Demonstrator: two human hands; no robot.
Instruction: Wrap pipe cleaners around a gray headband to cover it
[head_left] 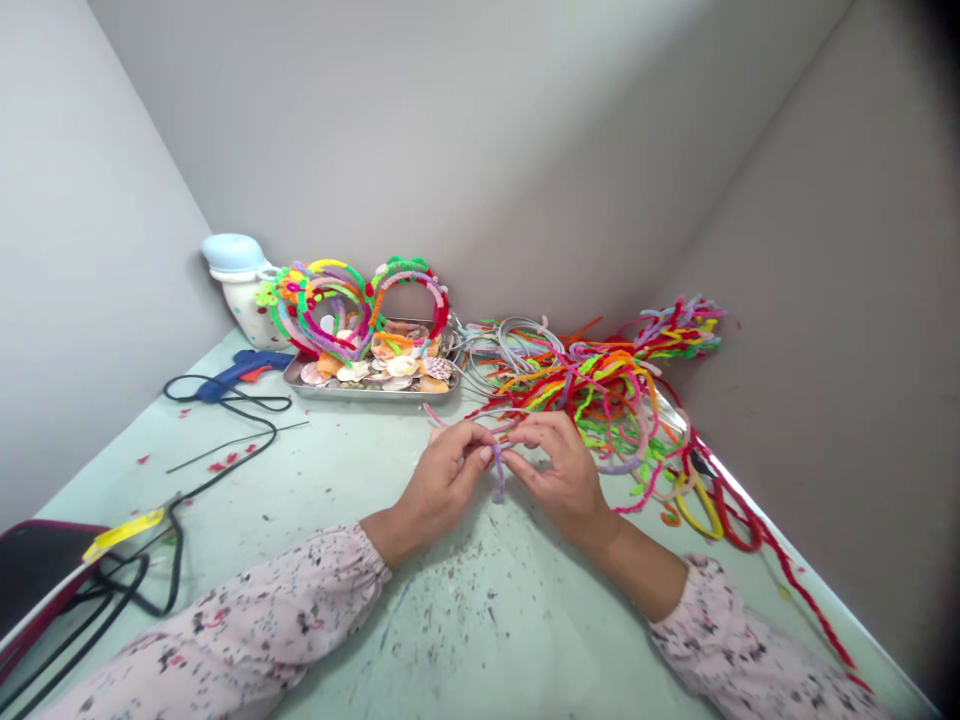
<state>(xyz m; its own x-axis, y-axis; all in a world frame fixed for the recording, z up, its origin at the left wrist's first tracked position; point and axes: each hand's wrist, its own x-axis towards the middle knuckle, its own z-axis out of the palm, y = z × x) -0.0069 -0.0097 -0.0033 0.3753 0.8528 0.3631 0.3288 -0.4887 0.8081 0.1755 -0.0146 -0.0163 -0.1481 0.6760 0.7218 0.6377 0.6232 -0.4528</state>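
Between my two hands, over the table, is a short purple pipe cleaner (498, 482), its free end hanging down. My left hand (446, 480) pinches it with thumb and forefinger. From the other side, my right hand (562, 478) is closed with its fingertips at the same spot. A thin pale band (487, 413) arcs behind the fingers, with a bit of pink at its left end; how it joins the purple piece is hidden by my fingers. Just beyond my right hand lies a tangled heap of coloured pipe cleaners (600, 385).
A metal tray (375, 394) holds seashells (401, 367) and colourful wrapped headbands (330, 310). Left of it are a blue glue gun (232, 377), its black cord (259, 425) and a white cup with a blue lid (236, 275). Grey wire hoops (517, 345) lie behind. Walls enclose the table.
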